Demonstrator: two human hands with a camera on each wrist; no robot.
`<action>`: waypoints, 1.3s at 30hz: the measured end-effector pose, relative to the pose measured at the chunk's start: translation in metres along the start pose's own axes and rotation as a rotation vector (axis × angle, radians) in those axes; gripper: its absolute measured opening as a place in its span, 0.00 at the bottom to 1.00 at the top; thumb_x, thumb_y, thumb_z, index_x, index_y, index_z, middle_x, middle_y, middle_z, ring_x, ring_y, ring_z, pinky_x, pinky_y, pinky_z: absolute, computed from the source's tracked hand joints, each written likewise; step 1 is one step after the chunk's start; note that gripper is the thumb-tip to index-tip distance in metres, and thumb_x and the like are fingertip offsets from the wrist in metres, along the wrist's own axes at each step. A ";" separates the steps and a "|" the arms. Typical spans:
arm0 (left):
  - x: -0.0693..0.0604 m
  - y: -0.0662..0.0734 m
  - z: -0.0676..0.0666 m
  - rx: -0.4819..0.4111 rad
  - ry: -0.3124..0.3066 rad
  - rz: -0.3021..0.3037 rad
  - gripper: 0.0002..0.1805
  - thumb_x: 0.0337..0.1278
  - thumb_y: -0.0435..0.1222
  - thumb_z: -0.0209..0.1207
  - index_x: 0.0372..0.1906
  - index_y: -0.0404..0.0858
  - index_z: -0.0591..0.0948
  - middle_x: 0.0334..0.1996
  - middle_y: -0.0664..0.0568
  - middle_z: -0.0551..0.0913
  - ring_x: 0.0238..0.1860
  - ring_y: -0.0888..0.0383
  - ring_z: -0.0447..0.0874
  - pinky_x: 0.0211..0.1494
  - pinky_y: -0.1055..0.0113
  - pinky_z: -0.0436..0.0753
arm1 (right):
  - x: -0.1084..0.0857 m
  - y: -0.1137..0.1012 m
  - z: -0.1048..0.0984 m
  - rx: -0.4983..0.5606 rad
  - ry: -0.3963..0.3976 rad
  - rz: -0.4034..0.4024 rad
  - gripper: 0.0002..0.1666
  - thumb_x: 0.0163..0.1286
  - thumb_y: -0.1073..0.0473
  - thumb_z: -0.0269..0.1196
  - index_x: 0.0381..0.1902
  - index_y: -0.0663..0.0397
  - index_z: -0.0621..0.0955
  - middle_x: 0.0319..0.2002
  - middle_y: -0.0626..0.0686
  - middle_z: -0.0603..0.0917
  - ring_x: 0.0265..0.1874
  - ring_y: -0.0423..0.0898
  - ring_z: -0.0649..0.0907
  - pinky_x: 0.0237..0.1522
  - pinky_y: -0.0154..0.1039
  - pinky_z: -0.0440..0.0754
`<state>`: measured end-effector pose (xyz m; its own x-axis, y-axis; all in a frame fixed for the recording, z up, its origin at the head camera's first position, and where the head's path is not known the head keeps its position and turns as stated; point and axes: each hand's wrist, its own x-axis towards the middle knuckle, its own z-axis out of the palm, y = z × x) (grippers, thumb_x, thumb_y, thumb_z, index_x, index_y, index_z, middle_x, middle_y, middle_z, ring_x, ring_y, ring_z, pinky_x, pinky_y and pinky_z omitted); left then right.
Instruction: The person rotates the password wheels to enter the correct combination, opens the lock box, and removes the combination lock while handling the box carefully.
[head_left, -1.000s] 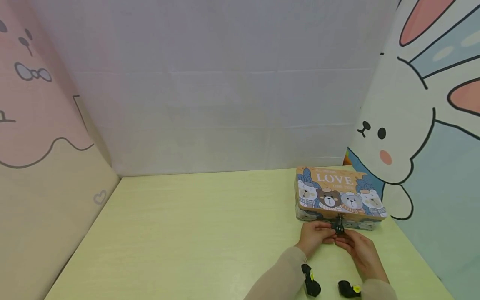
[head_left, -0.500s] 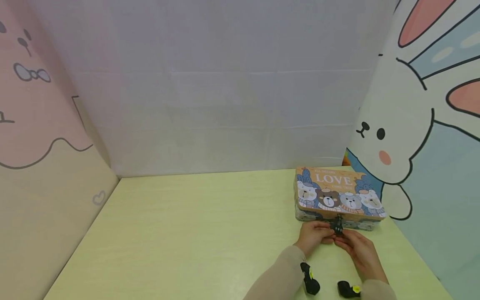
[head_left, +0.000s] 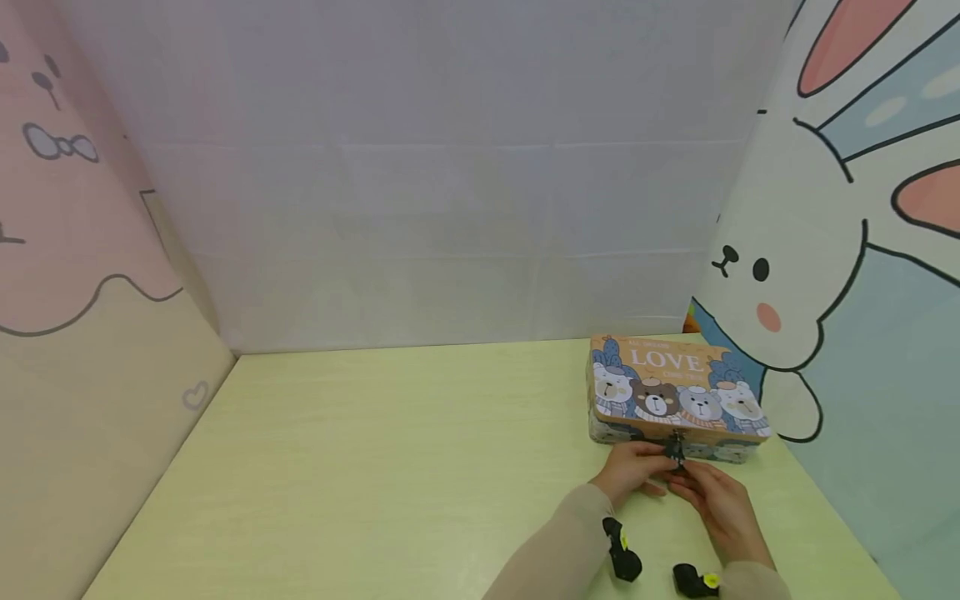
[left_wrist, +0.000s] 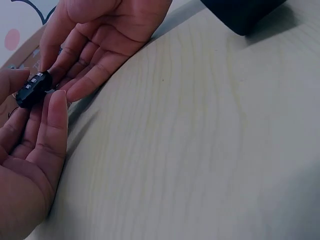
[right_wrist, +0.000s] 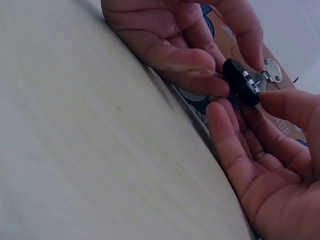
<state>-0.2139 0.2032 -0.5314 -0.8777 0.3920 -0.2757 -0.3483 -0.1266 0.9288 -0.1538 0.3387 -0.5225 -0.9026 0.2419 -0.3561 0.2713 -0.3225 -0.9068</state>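
A small black combination padlock [head_left: 674, 450] hangs at the metal latch [right_wrist: 270, 71] on the front of a tin box [head_left: 660, 400]. Number wheels show along one face of the lock [left_wrist: 34, 90]. My left hand [head_left: 632, 473] grips the padlock from the left, its fingertips close around the lock body. From the right, my right hand [head_left: 716, 500] pinches the lock's other end [right_wrist: 243, 81], with its remaining fingers curled loosely beneath. Fingertips of both hands nearly meet under the lock. The shackle is mostly hidden, so whether it is locked cannot be seen.
The lidded box, printed with bears and "LOVE", stands at the back right of the pale yellow table [head_left: 375, 467]. A rabbit-print panel [head_left: 885, 375] borders it on the right, and a white sheet [head_left: 450, 208] hangs behind. Black wrist cameras [head_left: 624, 554] sit on both wrists.
My left hand has shifted slightly right, its lower fingers moving a little apart from the right hand. The padlock appears slightly turned. The right hand and box stay almost where they were.
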 end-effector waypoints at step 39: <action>0.002 0.006 0.011 0.149 0.128 -0.012 0.05 0.54 0.32 0.70 0.35 0.34 0.89 0.24 0.52 0.84 0.15 0.61 0.77 0.12 0.73 0.77 | -0.001 0.002 0.002 -0.020 0.007 -0.046 0.22 0.79 0.68 0.47 0.31 0.45 0.84 0.32 0.47 0.85 0.35 0.39 0.86 0.47 0.35 0.87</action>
<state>-0.2141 0.2136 -0.5240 -0.9117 0.2725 -0.3076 -0.3151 0.0170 0.9489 -0.1529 0.3361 -0.5234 -0.9120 0.2626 -0.3150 0.2358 -0.2926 -0.9267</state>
